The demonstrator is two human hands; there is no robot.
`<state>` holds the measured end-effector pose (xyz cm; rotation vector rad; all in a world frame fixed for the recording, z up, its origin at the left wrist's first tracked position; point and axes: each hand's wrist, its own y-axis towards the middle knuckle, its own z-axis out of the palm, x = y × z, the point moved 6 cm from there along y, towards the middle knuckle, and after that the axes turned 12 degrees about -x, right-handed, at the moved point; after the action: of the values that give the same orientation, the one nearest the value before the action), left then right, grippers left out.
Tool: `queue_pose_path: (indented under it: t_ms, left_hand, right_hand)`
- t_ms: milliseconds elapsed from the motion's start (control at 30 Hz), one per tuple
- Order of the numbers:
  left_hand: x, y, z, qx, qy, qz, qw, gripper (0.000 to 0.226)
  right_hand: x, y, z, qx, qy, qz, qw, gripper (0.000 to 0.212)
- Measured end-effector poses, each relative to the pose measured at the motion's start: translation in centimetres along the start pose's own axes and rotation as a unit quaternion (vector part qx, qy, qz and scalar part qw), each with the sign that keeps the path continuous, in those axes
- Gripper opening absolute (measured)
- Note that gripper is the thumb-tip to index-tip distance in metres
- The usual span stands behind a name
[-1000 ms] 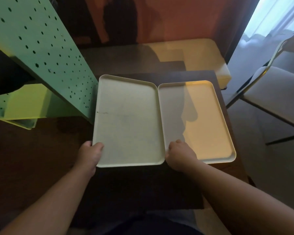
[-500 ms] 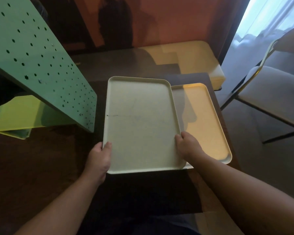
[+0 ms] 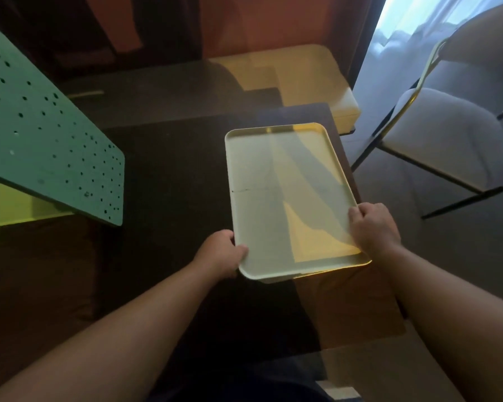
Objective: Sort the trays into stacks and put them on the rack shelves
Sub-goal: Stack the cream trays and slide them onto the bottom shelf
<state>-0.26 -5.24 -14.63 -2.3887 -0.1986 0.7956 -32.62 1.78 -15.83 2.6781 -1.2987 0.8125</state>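
A pale cream tray (image 3: 276, 181) lies on top of a second cream tray, of which only a sliver (image 3: 305, 275) shows under the near edge. The stack sits on a dark table (image 3: 169, 175). My left hand (image 3: 219, 253) grips the top tray's near left corner, thumb over the rim. On the near right edge my right hand (image 3: 373, 224) grips the rim, fingers on top. The green perforated rack (image 3: 41, 140) stands at the left, with a yellow-green shelf (image 3: 9, 204) below its top panel.
A pale bench or cushion (image 3: 308, 79) lies beyond the table. A grey chair with a metal frame (image 3: 447, 134) stands at the right near a bright window. The table's right edge runs just past the trays.
The left tray has been carried to the right and now covers the right tray. Both hands moved right with it.
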Motion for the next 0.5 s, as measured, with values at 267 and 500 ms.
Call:
queue_pose_path:
  t_ms: [267,500]
  left_hand:
    - [-0.6,0.5,1.8,0.092,0.074,-0.037,0.992,0.031]
    - [-1.3,0.7,2.2,0.114,0.055,-0.044,0.991,0.057]
  right_hand:
    - [0.8,0.6,1.0,0.008,-0.063,0.054,0.997,0.042]
    - [0.5,-0.2,1.7,0.067,-0.017,0.183,0.981,0.040]
